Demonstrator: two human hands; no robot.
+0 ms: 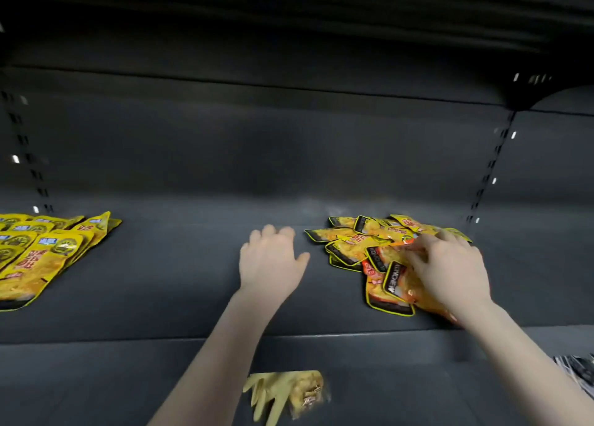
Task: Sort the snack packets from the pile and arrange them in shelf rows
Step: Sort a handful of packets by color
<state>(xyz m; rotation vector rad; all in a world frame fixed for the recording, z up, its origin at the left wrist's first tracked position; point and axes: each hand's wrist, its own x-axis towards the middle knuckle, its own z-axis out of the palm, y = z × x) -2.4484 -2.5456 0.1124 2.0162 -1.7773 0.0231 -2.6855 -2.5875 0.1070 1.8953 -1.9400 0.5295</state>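
A loose pile of yellow and orange snack packets (353, 242) lies on the right of the dark shelf (180, 281). My right hand (450, 268) rests on the pile's near side, its fingers curled around some orange packets (390, 281). My left hand (273, 261) hovers over the bare middle of the shelf, fingers relaxed and holding nothing. At the far left, several yellow packets (41, 255) lie in overlapping rows.
A yellow glove (283, 393) lies on the lower shelf below my left forearm. Something striped black and white (578, 371) shows at the lower right edge. Slotted uprights (488, 168) stand at both sides of the back panel. Another shelf hangs overhead.
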